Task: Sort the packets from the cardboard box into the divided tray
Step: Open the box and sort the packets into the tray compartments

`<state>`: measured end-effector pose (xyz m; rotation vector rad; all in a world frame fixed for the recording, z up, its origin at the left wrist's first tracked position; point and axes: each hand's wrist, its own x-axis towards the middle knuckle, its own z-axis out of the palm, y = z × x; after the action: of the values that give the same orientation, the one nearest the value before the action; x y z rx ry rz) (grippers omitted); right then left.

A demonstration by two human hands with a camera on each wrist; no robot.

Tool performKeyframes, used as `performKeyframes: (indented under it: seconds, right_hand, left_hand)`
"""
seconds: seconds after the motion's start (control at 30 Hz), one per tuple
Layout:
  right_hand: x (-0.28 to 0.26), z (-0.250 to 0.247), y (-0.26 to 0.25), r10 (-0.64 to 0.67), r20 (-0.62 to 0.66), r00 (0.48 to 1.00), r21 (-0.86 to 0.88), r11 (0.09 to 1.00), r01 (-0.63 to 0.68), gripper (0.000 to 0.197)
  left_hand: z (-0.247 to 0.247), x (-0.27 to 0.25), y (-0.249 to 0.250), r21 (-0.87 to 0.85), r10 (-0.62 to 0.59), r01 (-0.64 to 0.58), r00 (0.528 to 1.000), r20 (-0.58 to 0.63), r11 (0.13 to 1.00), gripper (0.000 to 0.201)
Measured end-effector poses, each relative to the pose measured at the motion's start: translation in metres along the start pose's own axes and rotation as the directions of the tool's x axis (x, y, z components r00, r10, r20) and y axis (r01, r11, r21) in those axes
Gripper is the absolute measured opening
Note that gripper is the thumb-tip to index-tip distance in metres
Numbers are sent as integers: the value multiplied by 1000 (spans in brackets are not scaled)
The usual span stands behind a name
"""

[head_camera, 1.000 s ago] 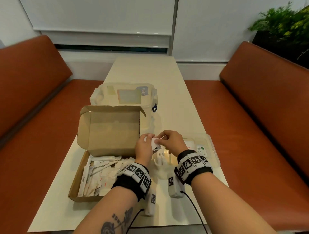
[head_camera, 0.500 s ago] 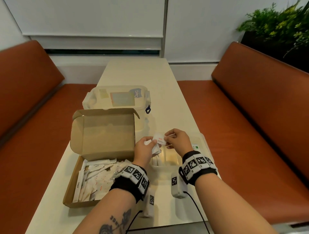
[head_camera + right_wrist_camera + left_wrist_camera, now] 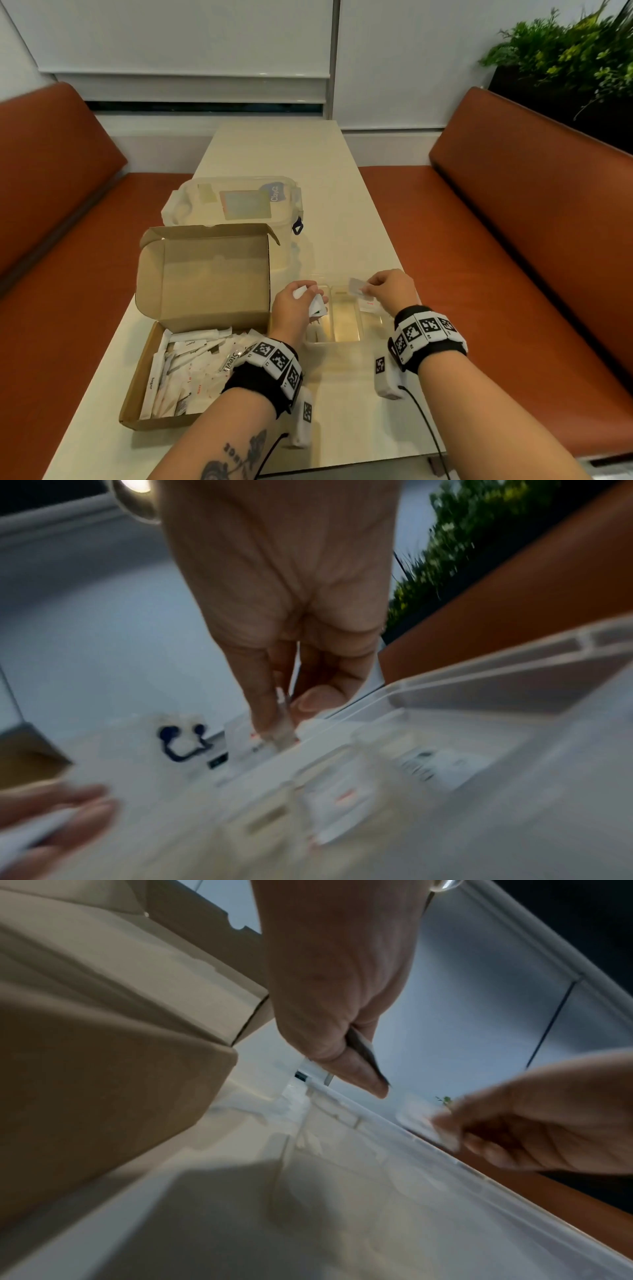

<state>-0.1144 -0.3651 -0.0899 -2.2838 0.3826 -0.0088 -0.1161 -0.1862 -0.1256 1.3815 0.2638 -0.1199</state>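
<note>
Fingers on the right hand [image 3: 390, 289] pinch one small flat white packet [image 3: 356, 286] over the clear plastic divided tray [image 3: 347, 337]. Left hand [image 3: 294, 308] grips a small bunch of paper packets [image 3: 313, 301], can't count them. One open cardboard box [image 3: 205, 274] sits just left, piled with thin white sachets [image 3: 191, 370].

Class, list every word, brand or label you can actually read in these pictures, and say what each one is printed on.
"Clayc", partly legible, last letters unclear: blue label on the lidded plastic container.
"Stevia", end blurred: on a packet in the cardboard box.
Red and black print on other packets in the box and in the divided tray: too small to read.
Square coded markers, no words: on the wristbands.
Forearm tattoo lettering: not clearly legible.
</note>
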Motion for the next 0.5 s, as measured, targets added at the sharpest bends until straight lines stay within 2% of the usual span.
performKeyframes:
  seconds: [0.13, 0.37, 0.5]
  right_hand:
    - [8, -4, 16, 93, 36, 995, -215, 973, -83, 11]
    - [11, 11, 19, 127, 55, 990, -341, 934, -101, 14]
    - [15, 13, 19, 115, 86, 990, -425, 903, -68, 18]
  left_hand:
    - [-4, 1, -6, -30, -11, 11, 1000, -7, 999, 11]
    - [-6, 3, -13, -17, -21, 21, 1000, 4, 1000, 12]
    - [-7, 3, -14, -2, -13, 13, 1000, 10, 1000, 12]
